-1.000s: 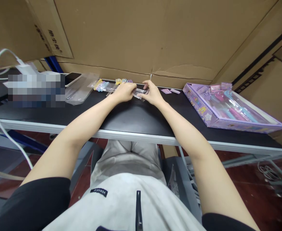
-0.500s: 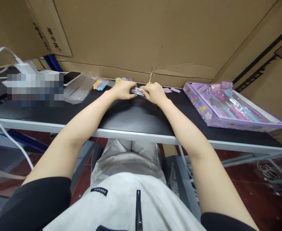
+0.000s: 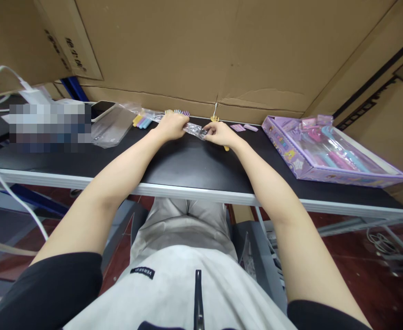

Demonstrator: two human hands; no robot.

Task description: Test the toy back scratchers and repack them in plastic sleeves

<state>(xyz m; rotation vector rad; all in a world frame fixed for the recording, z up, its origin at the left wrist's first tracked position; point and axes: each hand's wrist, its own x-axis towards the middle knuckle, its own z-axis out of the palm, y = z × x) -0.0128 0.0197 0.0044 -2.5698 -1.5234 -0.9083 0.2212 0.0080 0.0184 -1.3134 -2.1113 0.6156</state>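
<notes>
A narrow, wrinkled clear plastic bag (image 3: 195, 130) stretches between my hands above the black table. My left hand (image 3: 171, 126) is closed around its middle, and the bag's other end trails out to the left. At the right end, my right hand (image 3: 221, 134) pinches the plastic between thumb and fingers. Below that hand lies a yellow fork-like piece (image 3: 215, 119), its prongs and handle tip showing on either side. Behind my left hand are several pastel pronged pieces (image 3: 177, 112), with yellow, purple and blue handles (image 3: 142, 121) showing to the left.
A purple box (image 3: 300, 173) with pink and blue items under clear plastic stands at the right. Small pink-purple pieces (image 3: 237, 128) lie near the cardboard wall (image 3: 187, 50). Leftward are a flat clear bag (image 3: 110, 130), a phone (image 3: 102, 110) and a white cable (image 3: 2, 176).
My left hand has turned over and closed around the bag, whose left part now trails out beyond it. My right hand has shifted slightly, uncovering more of the yellow piece.
</notes>
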